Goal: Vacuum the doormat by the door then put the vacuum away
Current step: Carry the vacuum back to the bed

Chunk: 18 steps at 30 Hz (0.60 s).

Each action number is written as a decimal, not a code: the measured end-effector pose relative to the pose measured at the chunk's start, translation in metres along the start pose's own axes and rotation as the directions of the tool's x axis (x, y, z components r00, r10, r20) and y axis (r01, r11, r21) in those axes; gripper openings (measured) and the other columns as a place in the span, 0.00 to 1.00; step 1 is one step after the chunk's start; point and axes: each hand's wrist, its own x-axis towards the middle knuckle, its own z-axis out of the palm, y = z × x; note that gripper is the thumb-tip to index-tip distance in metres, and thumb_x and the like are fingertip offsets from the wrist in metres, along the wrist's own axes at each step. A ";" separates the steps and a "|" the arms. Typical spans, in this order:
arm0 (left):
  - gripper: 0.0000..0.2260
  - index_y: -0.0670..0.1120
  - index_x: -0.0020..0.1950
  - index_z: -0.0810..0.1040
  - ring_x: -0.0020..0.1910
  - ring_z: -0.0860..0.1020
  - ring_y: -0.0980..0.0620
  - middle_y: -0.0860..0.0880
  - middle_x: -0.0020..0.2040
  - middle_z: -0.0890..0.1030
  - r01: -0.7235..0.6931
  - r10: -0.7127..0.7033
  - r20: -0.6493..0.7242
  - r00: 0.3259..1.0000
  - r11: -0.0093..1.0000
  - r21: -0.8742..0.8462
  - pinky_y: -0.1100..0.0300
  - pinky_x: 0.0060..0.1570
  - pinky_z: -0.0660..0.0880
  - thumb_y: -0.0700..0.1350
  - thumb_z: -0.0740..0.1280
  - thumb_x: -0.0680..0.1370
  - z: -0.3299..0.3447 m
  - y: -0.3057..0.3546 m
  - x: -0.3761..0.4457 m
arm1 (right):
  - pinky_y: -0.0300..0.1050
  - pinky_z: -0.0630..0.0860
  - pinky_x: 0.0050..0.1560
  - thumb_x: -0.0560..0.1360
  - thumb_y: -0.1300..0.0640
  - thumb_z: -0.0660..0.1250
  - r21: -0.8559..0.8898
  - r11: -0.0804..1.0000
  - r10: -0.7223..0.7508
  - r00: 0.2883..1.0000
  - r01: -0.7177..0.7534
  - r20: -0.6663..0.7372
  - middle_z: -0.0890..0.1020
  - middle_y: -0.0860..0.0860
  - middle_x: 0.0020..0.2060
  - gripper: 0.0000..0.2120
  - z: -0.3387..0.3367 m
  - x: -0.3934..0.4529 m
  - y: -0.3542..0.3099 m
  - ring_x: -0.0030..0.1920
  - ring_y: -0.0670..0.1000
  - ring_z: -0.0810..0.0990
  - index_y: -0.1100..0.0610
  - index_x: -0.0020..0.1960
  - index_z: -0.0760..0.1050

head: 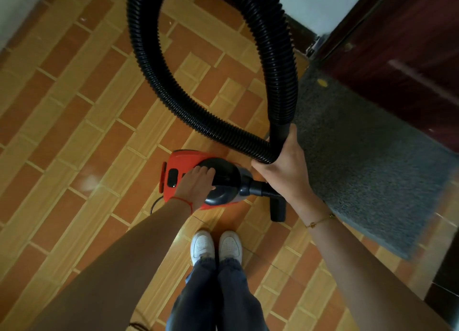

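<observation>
The person stands on a tiled floor point(74, 112) of orange and tan brick-shaped tiles, looking straight down at white shoes point(216, 246) and dark jeans point(218, 296). Just ahead of the shoes sits the red vacuum point(183, 161), a small canister with a black domed top. The left hand point(196, 184) lies over that top, fingers curled around the black handle; its grip is clenched on the vacuum. A thin red string point(183, 201) circles the left wrist.

The right hand point(283, 166) holds the black ribbed hose point(154, 64), its grip closed around two stretches of it at once: the smooth cuff end that comes down from above, and the ribbed section that crosses beneath it. From this hand the hose rises in a large loop towards the top of the view and curves back down. A fine gold bracelet point(320, 221) sits on the right wrist. Below the right hand a short black nozzle point(278, 209) points down at the floor, joined to the front of the vacuum.

The grey doormat point(367, 161) lies on the floor to the right, just beside the right hand, its far edge against the dark reddish-brown door point(409, 57). A small yellow speck point(322, 82) shows on the mat near its upper corner. A pale wall point(318, 5) stands left of the door.
</observation>
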 end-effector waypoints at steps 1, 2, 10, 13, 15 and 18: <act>0.14 0.45 0.64 0.69 0.57 0.73 0.46 0.46 0.57 0.75 0.008 -0.008 0.007 1.000 1.000 -0.014 0.55 0.56 0.70 0.50 0.62 0.81 -0.010 0.004 -0.010 | 0.51 0.81 0.44 0.63 0.53 0.74 0.003 1.000 -0.002 1.000 0.002 0.005 0.78 0.51 0.46 0.30 -0.009 -0.004 -0.012 0.46 0.49 0.81 0.53 0.60 0.65; 0.14 0.45 0.63 0.69 0.57 0.73 0.47 0.46 0.57 0.76 0.015 -0.015 0.012 1.000 1.000 -0.026 0.55 0.56 0.70 0.50 0.62 0.81 -0.021 0.008 -0.021 | 0.50 0.81 0.44 0.63 0.54 0.75 0.009 1.000 -0.005 1.000 0.005 0.010 0.78 0.50 0.46 0.30 -0.018 -0.008 -0.025 0.46 0.49 0.80 0.53 0.60 0.64; 0.15 0.43 0.65 0.68 0.59 0.72 0.45 0.45 0.59 0.74 0.058 -0.057 0.006 0.998 0.994 -0.092 0.53 0.56 0.68 0.48 0.61 0.81 -0.130 0.047 -0.124 | 0.42 0.77 0.33 0.64 0.58 0.76 0.005 0.997 -0.076 0.997 0.076 0.026 0.76 0.47 0.38 0.30 -0.107 -0.055 -0.139 0.37 0.44 0.79 0.57 0.61 0.65; 0.14 0.44 0.63 0.70 0.58 0.73 0.45 0.45 0.58 0.75 0.085 -0.088 -0.014 0.996 0.988 -0.132 0.53 0.56 0.70 0.49 0.63 0.80 -0.168 0.060 -0.165 | 0.41 0.77 0.32 0.64 0.59 0.75 0.026 0.996 -0.084 0.996 0.083 0.027 0.76 0.47 0.37 0.28 -0.140 -0.077 -0.181 0.37 0.43 0.79 0.56 0.59 0.66; 0.14 0.43 0.63 0.70 0.58 0.73 0.45 0.45 0.58 0.76 0.091 -0.096 -0.027 0.995 0.985 -0.147 0.53 0.56 0.69 0.48 0.63 0.80 -0.192 0.069 -0.190 | 0.37 0.75 0.33 0.65 0.60 0.75 0.043 0.995 -0.086 0.996 0.085 0.034 0.77 0.47 0.38 0.27 -0.161 -0.091 -0.207 0.37 0.42 0.79 0.54 0.59 0.65; 0.14 0.43 0.62 0.71 0.59 0.73 0.43 0.44 0.58 0.76 0.099 -0.105 -0.032 0.994 0.983 -0.157 0.51 0.56 0.69 0.48 0.64 0.79 -0.224 0.079 -0.224 | 0.36 0.76 0.34 0.66 0.60 0.75 0.083 0.992 -0.098 0.994 0.094 0.041 0.77 0.46 0.40 0.29 -0.189 -0.114 -0.242 0.39 0.42 0.80 0.49 0.60 0.64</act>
